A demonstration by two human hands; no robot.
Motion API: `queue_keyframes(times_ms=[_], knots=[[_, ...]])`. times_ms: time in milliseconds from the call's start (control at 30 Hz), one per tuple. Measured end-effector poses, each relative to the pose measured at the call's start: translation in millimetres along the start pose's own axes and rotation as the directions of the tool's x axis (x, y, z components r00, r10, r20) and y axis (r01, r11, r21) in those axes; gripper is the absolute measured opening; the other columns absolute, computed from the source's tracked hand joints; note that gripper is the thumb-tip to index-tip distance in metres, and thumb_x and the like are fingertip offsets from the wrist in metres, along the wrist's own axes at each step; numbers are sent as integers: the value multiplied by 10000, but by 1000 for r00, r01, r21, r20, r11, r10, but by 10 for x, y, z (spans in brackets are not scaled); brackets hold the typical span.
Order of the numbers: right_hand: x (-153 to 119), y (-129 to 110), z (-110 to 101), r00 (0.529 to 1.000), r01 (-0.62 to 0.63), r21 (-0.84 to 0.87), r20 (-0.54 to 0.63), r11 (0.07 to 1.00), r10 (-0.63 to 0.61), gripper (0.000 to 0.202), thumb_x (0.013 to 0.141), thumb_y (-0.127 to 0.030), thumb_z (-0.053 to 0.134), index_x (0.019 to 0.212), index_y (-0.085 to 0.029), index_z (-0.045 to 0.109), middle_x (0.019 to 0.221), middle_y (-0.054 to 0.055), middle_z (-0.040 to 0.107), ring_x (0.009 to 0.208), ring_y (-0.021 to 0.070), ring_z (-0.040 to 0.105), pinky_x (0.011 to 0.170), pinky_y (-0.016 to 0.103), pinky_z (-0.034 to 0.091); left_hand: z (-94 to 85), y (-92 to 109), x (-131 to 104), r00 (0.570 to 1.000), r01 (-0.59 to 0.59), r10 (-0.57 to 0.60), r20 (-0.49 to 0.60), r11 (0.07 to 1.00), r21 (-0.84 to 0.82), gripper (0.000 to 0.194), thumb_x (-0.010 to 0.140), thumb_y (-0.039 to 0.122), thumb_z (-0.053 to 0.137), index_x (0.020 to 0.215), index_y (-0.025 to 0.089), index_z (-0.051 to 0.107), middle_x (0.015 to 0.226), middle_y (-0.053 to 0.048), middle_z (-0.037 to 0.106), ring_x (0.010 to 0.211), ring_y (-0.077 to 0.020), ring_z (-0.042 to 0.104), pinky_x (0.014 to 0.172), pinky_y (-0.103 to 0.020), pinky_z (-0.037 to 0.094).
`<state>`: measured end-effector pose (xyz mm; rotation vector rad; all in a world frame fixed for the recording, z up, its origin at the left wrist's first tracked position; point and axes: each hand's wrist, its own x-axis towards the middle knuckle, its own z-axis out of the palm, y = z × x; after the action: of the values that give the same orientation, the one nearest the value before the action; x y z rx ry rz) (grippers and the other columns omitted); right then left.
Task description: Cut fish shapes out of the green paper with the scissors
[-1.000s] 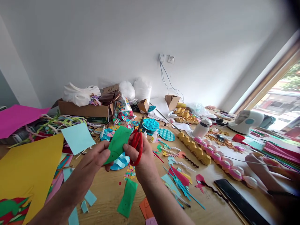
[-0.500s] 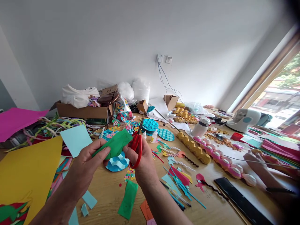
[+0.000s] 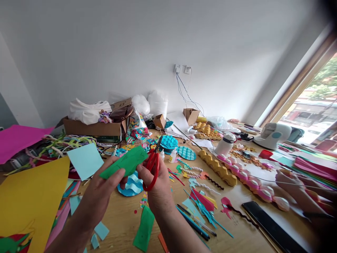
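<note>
My left hand (image 3: pixel 105 186) pinches a folded strip of green paper (image 3: pixel 126 162) with pencil lines on it. The red-handled scissors (image 3: pixel 152 168) are in my right hand (image 3: pixel 159 188), their dark blades pointing up and away, just beyond the paper's right end. My right fingertips are close to that end; whether they touch it is unclear. Below my hands, a second green piece (image 3: pixel 144 228) lies on the table. Partly behind the held paper is a blue disc with wavy strips (image 3: pixel 131 184).
Yellow card (image 3: pixel 34 200) and light blue paper (image 3: pixel 85 161) lie at the left. Pens (image 3: pixel 193 223), a black tray-like object (image 3: pixel 273 225) and a yellow egg-carton strip (image 3: pixel 218 168) are at the right. Another person's hands (image 3: pixel 292 186) work at the far right.
The green paper has turned flatter toward the camera and shows more of its face. The scissors have tilted slightly more upright. The view has shifted a little.
</note>
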<state>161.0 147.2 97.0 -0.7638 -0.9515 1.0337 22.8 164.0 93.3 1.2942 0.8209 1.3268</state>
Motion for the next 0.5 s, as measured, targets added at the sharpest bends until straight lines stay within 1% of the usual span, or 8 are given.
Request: queue_keyframes(times_ms=[100, 133, 200, 300, 333, 400, 433, 500], knots=[[35, -100, -56, 992, -71, -90, 99, 993, 80, 268, 643, -253, 744, 764, -206, 510, 658, -61, 515, 573, 102, 450, 534, 221, 368, -141, 105, 27, 998, 9, -8, -60, 1000, 9, 198, 778, 442, 682, 819, 250, 663, 712, 36, 624, 665, -150, 541, 581, -207, 457], [53, -137, -80, 986, -75, -114, 143, 991, 92, 281, 633, -248, 756, 769, -203, 513, 662, -62, 524, 584, 102, 457, 549, 221, 372, -189, 139, 37, 999, 24, -22, -49, 999, 42, 190, 782, 431, 679, 805, 243, 674, 705, 26, 626, 677, -156, 553, 591, -210, 465], [88, -199, -120, 953, -95, -175, 269, 980, 141, 302, 625, -248, 778, 773, -199, 519, 668, -62, 537, 592, 100, 459, 563, 222, 371, -255, 192, 53, 996, 69, -76, 47, 989, 133, 200, 789, 425, 675, 789, 227, 707, 682, 3, 646, 669, -171, 572, 599, -227, 479], [126, -254, -140, 892, -92, -268, 406, 959, 199, 296, 658, -250, 780, 770, -203, 510, 662, -71, 516, 574, 92, 427, 544, 217, 344, -241, 224, 56, 957, 96, -159, 242, 962, 255, 197, 724, 402, 731, 780, 214, 753, 674, -26, 688, 633, -200, 602, 576, -265, 500], [134, -266, -136, 879, -80, -290, 431, 954, 205, 291, 671, -247, 776, 766, -204, 505, 660, -74, 503, 570, 90, 413, 534, 215, 331, -211, 225, 50, 944, 94, -178, 278, 953, 289, 169, 686, 374, 757, 744, 215, 758, 661, -24, 691, 614, -203, 604, 558, -268, 501], [142, -287, -122, 868, -52, -320, 455, 946, 201, 292, 684, -246, 774, 753, -205, 494, 654, -76, 477, 567, 88, 390, 519, 214, 308, -136, 214, 32, 936, 85, -189, 298, 940, 329, 121, 621, 330, 789, 639, 219, 745, 609, -11, 681, 570, -199, 594, 518, -265, 493], [141, -296, -116, 871, -43, -331, 451, 943, 197, 294, 685, -251, 777, 753, -205, 494, 655, -75, 472, 570, 90, 390, 517, 216, 305, -102, 200, 20, 941, 85, -184, 284, 941, 328, 122, 610, 330, 792, 610, 221, 737, 602, -9, 682, 569, -203, 597, 517, -268, 496], [124, -304, -111, 893, -36, -342, 412, 939, 184, 293, 686, -273, 779, 768, -203, 507, 676, -64, 499, 597, 102, 423, 539, 226, 330, -52, 155, -6, 964, 100, -162, 210, 956, 276, 159, 627, 374, 782, 639, 220, 742, 643, -18, 710, 607, -222, 623, 550, -289, 518]])
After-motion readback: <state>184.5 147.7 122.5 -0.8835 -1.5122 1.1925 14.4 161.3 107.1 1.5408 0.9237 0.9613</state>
